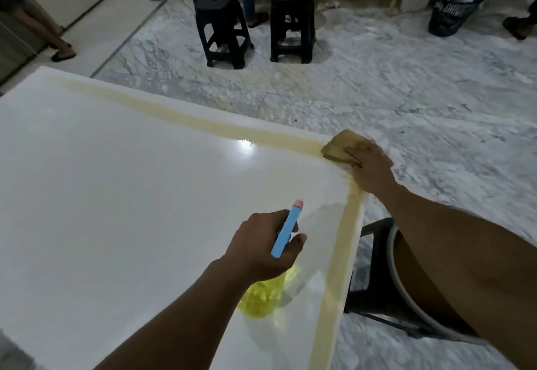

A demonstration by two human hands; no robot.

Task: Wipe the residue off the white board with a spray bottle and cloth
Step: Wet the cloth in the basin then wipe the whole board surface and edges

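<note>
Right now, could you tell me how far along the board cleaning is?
Little looks done: yellowish residue still bands the far edge of the white board, and another band runs down its right edge. In hand, the right hand presses the cloth onto the far right corner, while the left hand holds the spray bottle. Both bands remain.

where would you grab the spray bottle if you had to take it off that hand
Grip the yellow body of the spray bottle, from the near right side. The left hand fills the neck under the blue head, while the body hangs clear above the white board.
</note>
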